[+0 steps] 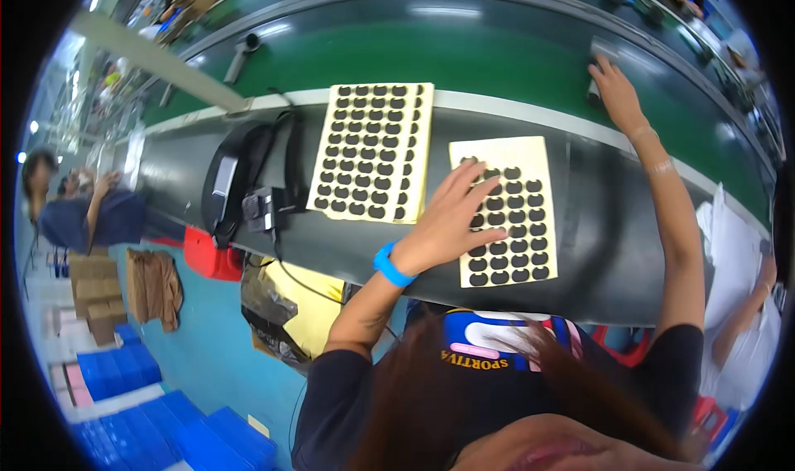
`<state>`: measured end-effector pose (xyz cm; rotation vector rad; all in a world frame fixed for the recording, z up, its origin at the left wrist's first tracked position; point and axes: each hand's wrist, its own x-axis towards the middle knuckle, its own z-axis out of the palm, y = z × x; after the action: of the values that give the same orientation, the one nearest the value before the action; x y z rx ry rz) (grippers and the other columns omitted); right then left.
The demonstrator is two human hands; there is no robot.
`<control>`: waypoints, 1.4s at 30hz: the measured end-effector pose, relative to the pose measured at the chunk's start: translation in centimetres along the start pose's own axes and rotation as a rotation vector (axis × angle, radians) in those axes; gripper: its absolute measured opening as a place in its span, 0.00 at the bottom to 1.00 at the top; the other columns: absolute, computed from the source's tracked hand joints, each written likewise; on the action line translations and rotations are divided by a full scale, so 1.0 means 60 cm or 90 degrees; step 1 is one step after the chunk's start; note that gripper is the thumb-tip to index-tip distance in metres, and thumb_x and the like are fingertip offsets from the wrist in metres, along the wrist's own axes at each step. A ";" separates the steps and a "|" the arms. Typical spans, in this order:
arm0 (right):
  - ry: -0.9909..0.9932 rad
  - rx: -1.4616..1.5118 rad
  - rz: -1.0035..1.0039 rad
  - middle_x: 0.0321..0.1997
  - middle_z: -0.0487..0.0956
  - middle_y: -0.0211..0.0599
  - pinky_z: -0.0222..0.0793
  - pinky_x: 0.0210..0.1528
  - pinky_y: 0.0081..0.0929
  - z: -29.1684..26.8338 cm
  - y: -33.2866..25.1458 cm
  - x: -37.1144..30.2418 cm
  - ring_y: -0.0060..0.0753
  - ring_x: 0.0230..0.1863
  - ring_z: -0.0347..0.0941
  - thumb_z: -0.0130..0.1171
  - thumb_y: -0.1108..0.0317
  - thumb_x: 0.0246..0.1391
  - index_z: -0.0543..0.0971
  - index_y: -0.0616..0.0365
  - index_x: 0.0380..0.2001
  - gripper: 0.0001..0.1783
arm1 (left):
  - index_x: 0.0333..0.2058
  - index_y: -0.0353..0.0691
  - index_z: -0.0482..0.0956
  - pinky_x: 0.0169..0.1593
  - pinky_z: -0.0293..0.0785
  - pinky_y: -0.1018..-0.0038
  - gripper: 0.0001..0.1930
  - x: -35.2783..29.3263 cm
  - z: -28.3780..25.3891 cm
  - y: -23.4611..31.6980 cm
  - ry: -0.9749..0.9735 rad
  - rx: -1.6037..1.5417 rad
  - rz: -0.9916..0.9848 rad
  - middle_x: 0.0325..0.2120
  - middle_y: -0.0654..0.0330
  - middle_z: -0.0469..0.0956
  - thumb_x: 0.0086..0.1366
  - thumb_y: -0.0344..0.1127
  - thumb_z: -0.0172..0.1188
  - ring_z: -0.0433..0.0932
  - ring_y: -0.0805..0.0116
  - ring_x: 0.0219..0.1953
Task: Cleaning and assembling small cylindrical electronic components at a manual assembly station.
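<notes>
My left hand, with a blue band at its wrist, lies with fingers spread over a pale yellow sheet of black rounded stickers. Several stickers are gone from the sheet's top rows. My right hand reaches far out over the green conveyor belt, its fingers around a dark grey tube-shaped part, most of which the hand hides. Left of my left hand, a stack of fuller sticker sheets rests on the dark work surface.
A black headband device with a cable and small camera box sits on the left. Another tube-shaped part lies on the belt. Below are a red stool, a box with yellow sheets and blue crates. Other people work nearby.
</notes>
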<state>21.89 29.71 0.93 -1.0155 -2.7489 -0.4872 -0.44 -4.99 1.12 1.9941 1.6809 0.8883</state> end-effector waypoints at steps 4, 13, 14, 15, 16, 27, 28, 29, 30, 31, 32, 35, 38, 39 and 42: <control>0.005 0.041 0.012 0.60 0.66 0.42 0.68 0.53 0.37 0.017 0.040 -0.015 0.50 0.53 0.69 0.49 0.82 0.48 0.71 0.57 0.50 0.23 | 0.64 0.40 0.56 0.67 0.42 0.45 0.48 -0.003 0.034 -0.006 -0.096 0.152 0.000 0.67 0.48 0.46 0.49 0.55 0.68 0.42 0.43 0.69; 0.009 0.647 0.187 0.35 0.78 0.39 0.71 0.37 0.27 -0.109 -0.217 -0.140 0.30 0.34 0.76 0.58 0.73 0.52 0.79 0.61 0.38 0.09 | 0.64 0.40 0.54 0.66 0.44 0.46 0.51 0.073 0.061 -0.007 -0.093 0.043 0.096 0.66 0.44 0.47 0.46 0.54 0.71 0.48 0.41 0.67; 0.010 0.644 0.183 0.34 0.78 0.39 0.71 0.37 0.26 -0.104 -0.229 -0.148 0.30 0.34 0.76 0.59 0.74 0.50 0.79 0.62 0.38 0.10 | 0.64 0.40 0.54 0.66 0.44 0.46 0.51 0.078 0.066 -0.008 -0.094 0.040 0.101 0.66 0.44 0.47 0.46 0.54 0.71 0.48 0.41 0.67; 0.011 0.637 0.202 0.34 0.77 0.39 0.71 0.38 0.26 -0.098 -0.241 -0.150 0.30 0.34 0.76 0.59 0.75 0.50 0.78 0.63 0.38 0.10 | 0.65 0.38 0.53 0.66 0.44 0.46 0.53 0.086 0.072 -0.014 -0.034 0.052 0.097 0.66 0.42 0.47 0.46 0.55 0.71 0.49 0.41 0.67; 0.011 0.630 0.218 0.35 0.77 0.40 0.71 0.38 0.26 -0.093 -0.252 -0.149 0.30 0.33 0.76 0.60 0.75 0.49 0.78 0.63 0.38 0.11 | 0.65 0.37 0.51 0.65 0.45 0.46 0.54 0.090 0.075 -0.017 0.027 0.065 0.092 0.65 0.41 0.48 0.45 0.56 0.71 0.50 0.41 0.66; 0.096 0.649 0.247 0.39 0.72 0.39 0.71 0.39 0.30 -0.060 -0.321 -0.143 0.38 0.36 0.73 0.61 0.73 0.49 0.76 0.60 0.39 0.12 | 0.65 0.29 0.45 0.65 0.45 0.45 0.65 0.081 0.079 -0.037 0.066 0.113 0.044 0.63 0.40 0.52 0.38 0.61 0.73 0.51 0.41 0.66; 0.093 0.651 0.247 0.39 0.72 0.39 0.71 0.39 0.30 -0.061 -0.322 -0.140 0.38 0.36 0.73 0.61 0.73 0.49 0.76 0.60 0.39 0.12 | 0.65 0.29 0.45 0.65 0.45 0.45 0.65 0.081 0.080 -0.038 0.069 0.113 0.046 0.63 0.40 0.53 0.38 0.61 0.73 0.51 0.41 0.66; 0.106 0.637 0.250 0.38 0.72 0.39 0.70 0.37 0.30 -0.059 -0.323 -0.137 0.37 0.34 0.72 0.62 0.73 0.49 0.75 0.60 0.38 0.12 | 0.65 0.29 0.45 0.65 0.45 0.45 0.65 0.081 0.081 -0.040 0.068 0.113 0.041 0.63 0.40 0.53 0.38 0.61 0.73 0.51 0.41 0.66; 0.118 0.623 0.250 0.37 0.72 0.39 0.70 0.36 0.29 -0.058 -0.327 -0.134 0.36 0.32 0.71 0.62 0.72 0.49 0.75 0.60 0.38 0.12 | 0.64 0.29 0.46 0.65 0.45 0.46 0.64 0.080 0.078 -0.042 0.077 0.120 0.048 0.63 0.41 0.53 0.38 0.61 0.73 0.51 0.42 0.66; 0.134 0.609 0.236 0.36 0.72 0.38 0.68 0.34 0.29 -0.056 -0.330 -0.131 0.35 0.29 0.69 0.62 0.71 0.49 0.75 0.60 0.37 0.11 | 0.64 0.29 0.46 0.65 0.45 0.46 0.64 0.078 0.075 -0.044 0.087 0.127 0.055 0.63 0.41 0.54 0.38 0.61 0.73 0.52 0.43 0.66; 0.143 0.608 0.237 0.35 0.72 0.38 0.68 0.33 0.29 -0.053 -0.329 -0.130 0.35 0.28 0.69 0.62 0.72 0.49 0.75 0.60 0.34 0.08 | 0.64 0.29 0.46 0.65 0.45 0.46 0.64 0.078 0.074 -0.042 0.088 0.129 0.048 0.63 0.41 0.54 0.38 0.61 0.73 0.52 0.43 0.66; 0.124 0.614 0.253 0.35 0.72 0.42 0.65 0.43 0.37 -0.057 -0.331 -0.126 0.47 0.40 0.70 0.60 0.73 0.49 0.76 0.61 0.29 0.05 | 0.64 0.29 0.47 0.66 0.45 0.48 0.63 0.084 0.071 -0.037 0.070 0.124 0.056 0.63 0.43 0.54 0.39 0.63 0.71 0.52 0.44 0.66; 0.192 0.599 0.216 0.32 0.72 0.44 0.63 0.44 0.40 -0.045 -0.330 -0.129 0.49 0.39 0.69 0.58 0.73 0.49 0.75 0.60 0.28 0.03 | 0.64 0.28 0.47 0.66 0.44 0.49 0.63 0.088 0.071 -0.035 0.061 0.143 0.057 0.63 0.43 0.54 0.40 0.63 0.71 0.51 0.44 0.66; 0.182 0.623 0.212 0.32 0.72 0.44 0.63 0.44 0.40 -0.045 -0.328 -0.131 0.49 0.39 0.68 0.58 0.73 0.49 0.75 0.60 0.28 0.03 | 0.64 0.28 0.47 0.67 0.43 0.50 0.63 0.089 0.073 -0.034 0.050 0.160 0.043 0.63 0.43 0.54 0.40 0.63 0.71 0.51 0.43 0.66; 0.136 0.878 0.256 0.30 0.72 0.38 0.66 0.36 0.28 -0.063 -0.321 -0.136 0.34 0.32 0.70 0.54 0.76 0.55 0.73 0.61 0.31 0.01 | 0.63 0.27 0.48 0.66 0.44 0.49 0.61 0.089 0.069 -0.028 0.041 0.176 0.027 0.63 0.42 0.55 0.41 0.62 0.70 0.53 0.43 0.65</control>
<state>15.57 9.67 -2.45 -0.8965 -1.8265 1.1179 1.60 1.00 -1.83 2.2069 1.8916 0.7771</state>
